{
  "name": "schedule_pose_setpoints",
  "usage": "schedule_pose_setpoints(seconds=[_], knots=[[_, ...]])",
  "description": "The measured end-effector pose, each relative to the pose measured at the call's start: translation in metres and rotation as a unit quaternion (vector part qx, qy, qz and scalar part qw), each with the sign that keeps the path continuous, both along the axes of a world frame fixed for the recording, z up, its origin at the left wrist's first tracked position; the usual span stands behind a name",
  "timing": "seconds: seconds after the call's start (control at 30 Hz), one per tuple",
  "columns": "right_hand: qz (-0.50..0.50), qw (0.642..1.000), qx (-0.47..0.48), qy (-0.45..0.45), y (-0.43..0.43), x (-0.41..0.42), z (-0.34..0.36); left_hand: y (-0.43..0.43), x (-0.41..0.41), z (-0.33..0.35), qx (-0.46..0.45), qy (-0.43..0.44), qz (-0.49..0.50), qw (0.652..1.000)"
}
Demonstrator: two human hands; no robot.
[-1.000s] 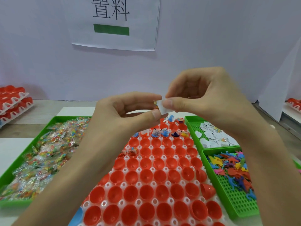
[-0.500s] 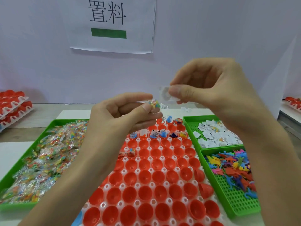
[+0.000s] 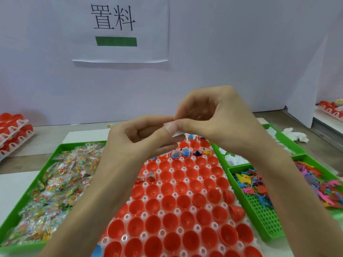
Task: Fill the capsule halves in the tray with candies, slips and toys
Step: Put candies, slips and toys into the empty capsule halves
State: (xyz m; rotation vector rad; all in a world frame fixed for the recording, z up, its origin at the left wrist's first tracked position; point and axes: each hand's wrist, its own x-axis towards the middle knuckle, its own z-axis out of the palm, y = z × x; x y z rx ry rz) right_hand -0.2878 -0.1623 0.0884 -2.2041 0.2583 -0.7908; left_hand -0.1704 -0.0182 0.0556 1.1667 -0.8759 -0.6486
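The one view looks from the person's head above the near edge of the worktop (image 3: pixel 46 138), facing forward and down across it to the white partition (image 3: pixel 241 52) along the far edge. It sits close: both forearms rise from the bottom corners, and the left hand (image 3: pixel 137 138) and right hand (image 3: pixel 219 119) meet mid-frame, pinching a white paper slip (image 3: pixel 176 133). The wide angle also takes in the capsule tray (image 3: pixel 161 196) and the green bins at the left (image 3: pixel 61 147) and right (image 3: pixel 263 225) edges.

Left grip (image 3: pixel 138 136) and right grip (image 3: pixel 219 123) raised, fingertips meeting, both pinching with curled fingers
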Motion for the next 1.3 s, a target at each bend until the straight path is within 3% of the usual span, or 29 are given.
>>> schedule_pose_setpoints(seconds=[0.23, 0.37, 0.43, 0.53, 0.63, 1.13, 1.3], knots=[[0.054, 0.996, 0.07, 0.023, -0.008, -0.008, 0.004, -0.002, 0.002, -0.005, 0.001, 0.022, 0.01, 1.0], [-0.073, 0.997, 0.021, 0.029, -0.045, -0.042, 0.009, 0.0, 0.008, -0.003, -0.007, 0.006, 0.031, 0.999], [-0.149, 0.981, -0.036, 0.123, -0.068, -0.07, -0.004, 0.0, 0.01, -0.002, -0.011, -0.017, 0.032, 0.999], [-0.193, 0.928, -0.071, 0.31, -0.088, -0.108, -0.042, 0.001, 0.012, -0.002, 0.0, -0.07, 0.044, 0.997], [-0.175, 0.904, -0.062, 0.385, -0.091, -0.127, -0.076, -0.001, 0.013, -0.008, 0.032, -0.122, 0.08, 0.989], [-0.244, 0.922, -0.029, 0.298, -0.086, -0.137, -0.101, -0.014, -0.009, -0.015, 0.078, -0.112, 0.037, 0.99], [-0.272, 0.945, -0.001, 0.183, -0.078, -0.138, -0.087, -0.015, -0.009, -0.014, 0.073, -0.11, 0.015, 0.991]])
